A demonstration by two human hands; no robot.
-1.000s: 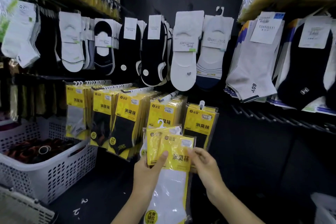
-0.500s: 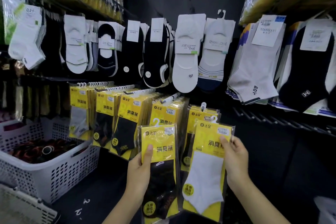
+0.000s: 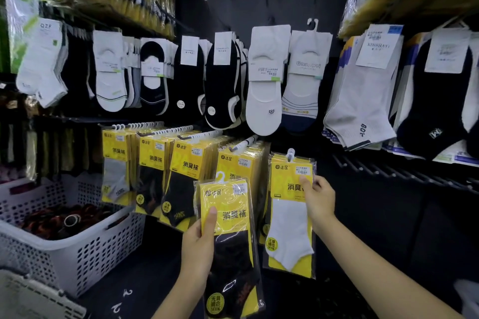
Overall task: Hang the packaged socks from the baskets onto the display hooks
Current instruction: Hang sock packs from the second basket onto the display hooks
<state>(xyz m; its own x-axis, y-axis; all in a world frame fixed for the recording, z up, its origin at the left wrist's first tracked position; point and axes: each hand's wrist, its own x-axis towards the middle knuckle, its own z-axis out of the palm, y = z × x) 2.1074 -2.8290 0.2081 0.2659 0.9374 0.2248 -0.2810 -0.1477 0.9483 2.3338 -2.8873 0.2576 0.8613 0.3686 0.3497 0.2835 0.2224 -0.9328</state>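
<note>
My left hand (image 3: 198, 246) grips a yellow pack of black socks (image 3: 228, 235) by its left edge, thumb across the front, held upright below the rack. My right hand (image 3: 318, 199) pinches the right edge of a yellow pack of white socks (image 3: 290, 215). That pack's white hanger sits at the tip of the rightmost hook (image 3: 290, 154). Four more hooks to the left carry rows of the same yellow packs (image 3: 181, 163).
A white perforated basket (image 3: 85, 248) with dark items stands at the lower left, and another basket's rim (image 3: 31, 292) shows at the bottom corner. Loose socks on cards hang on the upper row (image 3: 264, 80). Bare black hooks (image 3: 388, 168) jut out at the right.
The two packs were together in front of me; my right hand took the white-sock pack and raised it up to the rightmost hook. My left hand keeps the black-sock pack, lifted slightly.
</note>
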